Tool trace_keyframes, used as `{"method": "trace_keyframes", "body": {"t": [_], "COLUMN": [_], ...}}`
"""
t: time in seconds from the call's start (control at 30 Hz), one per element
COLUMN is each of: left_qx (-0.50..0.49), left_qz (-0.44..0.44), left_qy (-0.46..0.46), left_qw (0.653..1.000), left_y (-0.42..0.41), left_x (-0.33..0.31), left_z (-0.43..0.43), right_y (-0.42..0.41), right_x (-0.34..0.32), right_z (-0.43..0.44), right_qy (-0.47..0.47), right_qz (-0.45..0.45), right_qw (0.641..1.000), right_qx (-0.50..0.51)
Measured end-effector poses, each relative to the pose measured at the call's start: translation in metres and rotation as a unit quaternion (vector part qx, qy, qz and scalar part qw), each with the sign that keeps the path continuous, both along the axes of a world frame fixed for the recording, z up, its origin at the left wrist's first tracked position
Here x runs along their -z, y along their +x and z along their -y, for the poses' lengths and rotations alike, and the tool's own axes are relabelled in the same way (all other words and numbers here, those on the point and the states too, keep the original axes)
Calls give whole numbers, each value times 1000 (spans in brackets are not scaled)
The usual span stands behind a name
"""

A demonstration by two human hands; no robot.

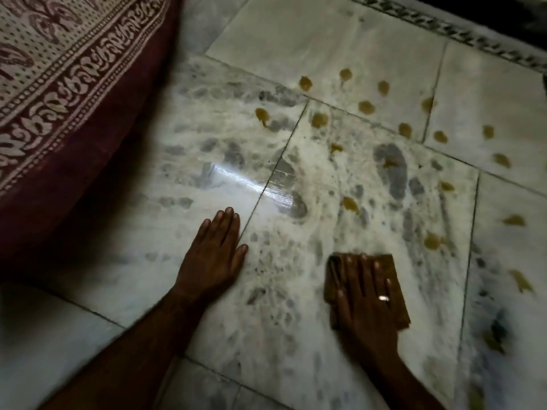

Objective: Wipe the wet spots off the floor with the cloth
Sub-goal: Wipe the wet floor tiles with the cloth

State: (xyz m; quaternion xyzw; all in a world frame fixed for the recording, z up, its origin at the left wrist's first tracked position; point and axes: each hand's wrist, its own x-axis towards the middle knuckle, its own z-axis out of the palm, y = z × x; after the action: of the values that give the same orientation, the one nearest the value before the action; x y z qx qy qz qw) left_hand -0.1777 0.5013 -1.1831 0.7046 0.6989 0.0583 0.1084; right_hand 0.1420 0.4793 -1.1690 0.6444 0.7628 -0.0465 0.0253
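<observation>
While the right hand [365, 294] lies flat on the cloth [396, 303], fingers spread and gripping nothing, many yellow spots [367, 107] remain; the left hand [211, 258] rests open on the floor [296, 306].

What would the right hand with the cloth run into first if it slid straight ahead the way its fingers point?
Probably bare marble floor first. The right hand, flat on the brown cloth, points up and slightly left; the nearest yellowish spot near that line lies some way ahead.

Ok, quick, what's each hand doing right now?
Left hand: open, flat on the white marble floor.
Right hand: open, pressing the folded brown cloth down.
</observation>
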Motion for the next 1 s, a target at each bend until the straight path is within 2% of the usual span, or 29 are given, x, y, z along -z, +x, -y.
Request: {"method": "trace_keyframes", "body": {"t": [0.07,0.2,0.3,0.37,0.43,0.5,0.67,0.77,0.87,0.93,1.0], "left_qx": [5,33,66,59,36,24,72,85,121,166,192], "left_qz": [4,8,18,21,25,22,9,13,7,8,11], "left_qy": [3,6,9,14,8,-3,-20,-23,-23,-16,-16], "left_qw": [1000,999,998,998,999,999,997,996,992,986,981], "left_y": [3,9,16,21,29,38,64,80,91,103,118], "left_x": [-2,-5,-6,-6,-8,-10,-8,-8,-8,-8,-8], "left_z": [3,15,25,26,24,20,8,7,9,13,16], "right_y": [-6,-40,-67,-78,-80,-67,18,59,66,59,46], "right_x": [3,7,9,8,6,4,-6,-12,-12,-11,-8], "right_z": [33,69,44,10,-24,-50,-70,-38,16,55,85], "right_qy": [1,-1,0,6,2,-12,-47,-68,-86,-84,-68], "right_qz": [-7,-40,-59,-55,-44,-30,11,12,-16,-18,-20], "right_qw": [1000,984,964,958,965,980,999,996,989,990,996], "right_qx": [-21,-173,-260,-283,-260,-196,-19,64,115,111,62]}}
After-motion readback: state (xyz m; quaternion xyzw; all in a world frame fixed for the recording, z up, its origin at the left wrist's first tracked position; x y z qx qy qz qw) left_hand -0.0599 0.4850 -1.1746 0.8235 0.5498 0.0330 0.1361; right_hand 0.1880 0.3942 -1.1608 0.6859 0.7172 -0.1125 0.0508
